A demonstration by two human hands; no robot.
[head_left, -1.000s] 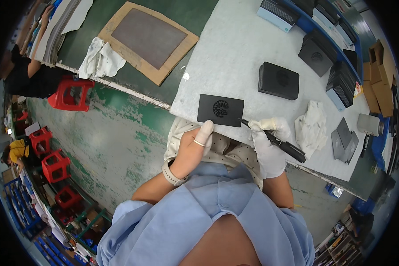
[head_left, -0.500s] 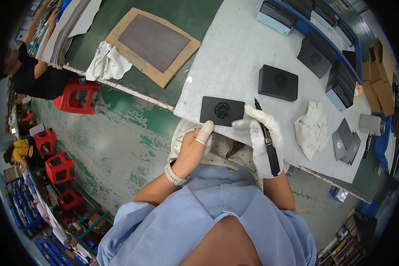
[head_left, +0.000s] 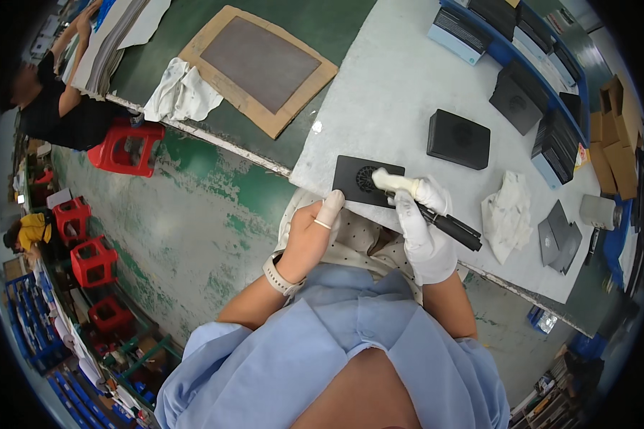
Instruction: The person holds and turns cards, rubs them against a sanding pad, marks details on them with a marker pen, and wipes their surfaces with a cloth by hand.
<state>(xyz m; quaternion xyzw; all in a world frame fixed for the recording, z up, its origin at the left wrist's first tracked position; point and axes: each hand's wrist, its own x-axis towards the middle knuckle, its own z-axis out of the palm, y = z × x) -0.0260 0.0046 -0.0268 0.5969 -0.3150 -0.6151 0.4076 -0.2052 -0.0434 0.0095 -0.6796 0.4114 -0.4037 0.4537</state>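
A flat black card (head_left: 345, 187) with a round dark emblem lies at the near edge of the white-covered table. My left hand (head_left: 305, 242), with a cover on the thumb, a ring and a watch strap, pinches the card's lower left corner, thumb on top. My right hand (head_left: 426, 232), in a white glove, grips a black marker pen (head_left: 456, 230). The pen slants with its back end to the right; its tip is hidden by the fingers at the card's right side. Covered fingertips rest over the card by the emblem. Beyond stands a black stack (head_left: 459, 139) with a similar emblem.
A crumpled white cloth (head_left: 506, 218) and a few grey cards (head_left: 559, 239) lie to the right, near a jar (head_left: 599, 212). A blue rack (head_left: 562, 89) holds black pieces. Far left, a cardboard sheet (head_left: 193, 51) bears a dark panel. A co-worker (head_left: 71, 118) sits beyond.
My right hand has moved left onto the card, and the marker has swung from nearly upright to a slant. My left hand keeps its pinch. The whole view has shifted slightly.
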